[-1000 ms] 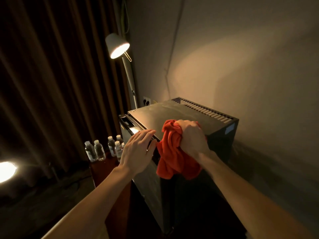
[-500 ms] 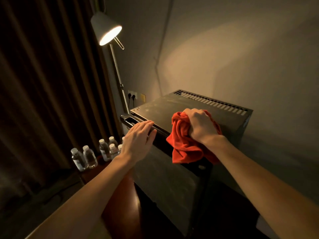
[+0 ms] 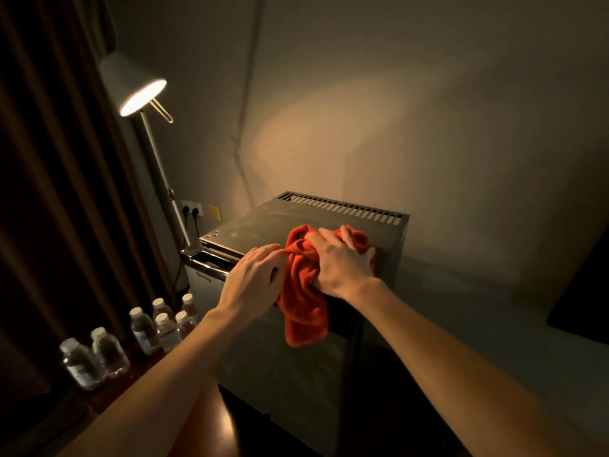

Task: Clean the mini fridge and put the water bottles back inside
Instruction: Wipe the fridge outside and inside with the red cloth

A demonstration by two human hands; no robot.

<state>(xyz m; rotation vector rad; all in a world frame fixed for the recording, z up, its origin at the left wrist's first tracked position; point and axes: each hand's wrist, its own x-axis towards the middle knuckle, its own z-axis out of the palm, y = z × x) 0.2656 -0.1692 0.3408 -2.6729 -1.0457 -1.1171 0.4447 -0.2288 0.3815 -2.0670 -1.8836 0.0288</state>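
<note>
Where cloth (image 3: 304,291) overhangs fridge (image 3: 250,222), right hand (image 3: 339,262) presses

You're facing: plain beige wall (image 3: 428,94) | dark brown pleated curtain (image 3: 49,159) at left | lit white cone-shade floor lamp (image 3: 138,84) | white wall socket (image 3: 191,209) | reddish-brown wooden surface (image 3: 204,420) below.

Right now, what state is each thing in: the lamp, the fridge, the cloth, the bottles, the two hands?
Floor lamp: switched on, shade tilted.
Mini fridge: its door looks shut.
Red cloth: bunched on the fridge top, one end hanging over the front edge.
Water bottles: upright, capped, outside the fridge.
Left hand: flat on the fridge's front edge, fingers straight.
Right hand: gripping the cloth.
</note>
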